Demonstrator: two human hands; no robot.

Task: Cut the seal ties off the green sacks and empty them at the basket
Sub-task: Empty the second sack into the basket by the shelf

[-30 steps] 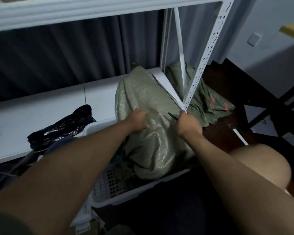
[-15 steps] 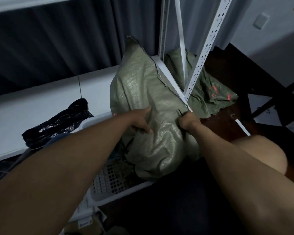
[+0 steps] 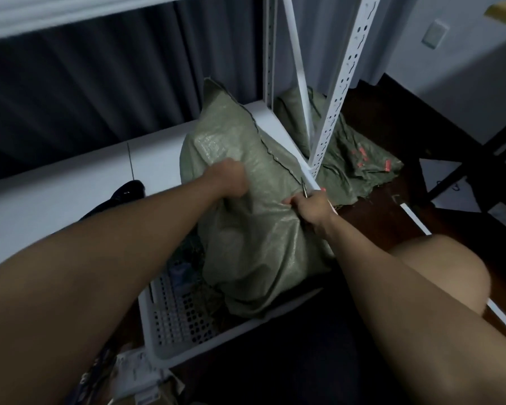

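The green sack (image 3: 260,229) is held upended over the white basket (image 3: 170,325), its long axis running from the near lower end, which hangs inside the basket, up and away to a pointed corner raised towards the dark curtain (image 3: 85,97). It is made of woven plastic cloth with a dull sheen, creased and slack, and a stitched seam with loose thread ends is seen along its upper right edge. A bunch of the cloth on the upper left side is gripped by the left hand (image 3: 231,178), whose fingers are curled into the fabric. The right edge is pinched by the right hand (image 3: 311,207), fingers clenched on the cloth; a thin dark tool tip (image 3: 303,187) projects above this fist, but what it is cannot be told. The basket is of rigid plastic, its walls pierced with rows of small round holes, and dark loose matter lies in its bottom. A second green sack (image 3: 357,165) is spread flat and crumpled on the dark floor behind the perforated white shelf post (image 3: 338,92), with red printed marks that are too blurred to be read. A glossy black bag (image 3: 126,191) lies on the white shelf board (image 3: 41,206). Printed paper (image 3: 138,372) near the basket's corner cannot be read.
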